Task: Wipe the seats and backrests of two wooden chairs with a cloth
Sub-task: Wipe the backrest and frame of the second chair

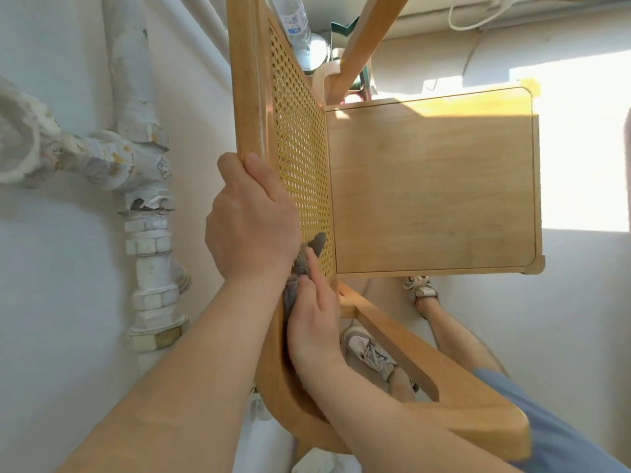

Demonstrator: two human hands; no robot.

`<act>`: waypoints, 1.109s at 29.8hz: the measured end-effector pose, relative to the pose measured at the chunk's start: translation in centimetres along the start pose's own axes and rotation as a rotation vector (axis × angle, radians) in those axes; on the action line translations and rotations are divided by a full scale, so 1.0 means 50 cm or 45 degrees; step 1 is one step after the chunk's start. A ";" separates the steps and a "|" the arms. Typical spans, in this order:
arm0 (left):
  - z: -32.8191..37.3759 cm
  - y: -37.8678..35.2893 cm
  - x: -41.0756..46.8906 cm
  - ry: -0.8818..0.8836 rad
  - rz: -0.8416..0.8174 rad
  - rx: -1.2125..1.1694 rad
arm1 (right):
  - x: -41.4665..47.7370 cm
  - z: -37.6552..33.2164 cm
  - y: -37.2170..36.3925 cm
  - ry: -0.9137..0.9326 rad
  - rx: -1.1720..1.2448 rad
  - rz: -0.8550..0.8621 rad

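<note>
A light wooden chair fills the view from above: its flat seat [433, 186] spreads to the right and its woven cane backrest [297, 138] rises on the left inside a wooden frame. My left hand [249, 220] grips the top rail of the backrest. My right hand [314, 319] presses a grey cloth [304, 261] against the lower part of the cane panel, just below my left hand. Most of the cloth is hidden between the two hands. A curved wooden armrest [444, 387] runs under my right forearm.
Thick white painted pipes [143, 186] with joints run along the wall close on the left. A plastic bottle [293, 18] and a metal pot [317, 52] stand behind the backrest. My feet in white sneakers [368, 353] are on the floor below. Sunlight falls on the floor at right.
</note>
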State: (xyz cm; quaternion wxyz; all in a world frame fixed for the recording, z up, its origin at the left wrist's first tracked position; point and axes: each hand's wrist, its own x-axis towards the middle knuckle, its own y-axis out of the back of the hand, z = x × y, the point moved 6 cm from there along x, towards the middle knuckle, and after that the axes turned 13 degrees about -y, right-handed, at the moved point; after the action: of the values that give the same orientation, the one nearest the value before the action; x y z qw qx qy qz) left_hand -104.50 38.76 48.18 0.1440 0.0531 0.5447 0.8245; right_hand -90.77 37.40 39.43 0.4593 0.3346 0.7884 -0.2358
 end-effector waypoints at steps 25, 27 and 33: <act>-0.006 -0.001 0.007 0.011 -0.009 -0.029 | 0.231 -0.190 -0.053 0.127 -0.135 -0.025; -0.004 -0.001 0.004 -0.007 -0.020 -0.024 | 0.212 -0.216 -0.043 0.182 -0.150 0.016; -0.005 -0.001 0.003 0.017 -0.041 -0.089 | 0.092 -0.244 -0.049 0.456 -0.091 -0.276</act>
State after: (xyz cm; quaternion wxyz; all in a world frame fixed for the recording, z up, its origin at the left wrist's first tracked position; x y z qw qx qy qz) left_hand -104.67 38.59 48.01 0.1554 0.0340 0.5173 0.8409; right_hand -101.12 45.49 41.22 0.2953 0.2678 0.8967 -0.1924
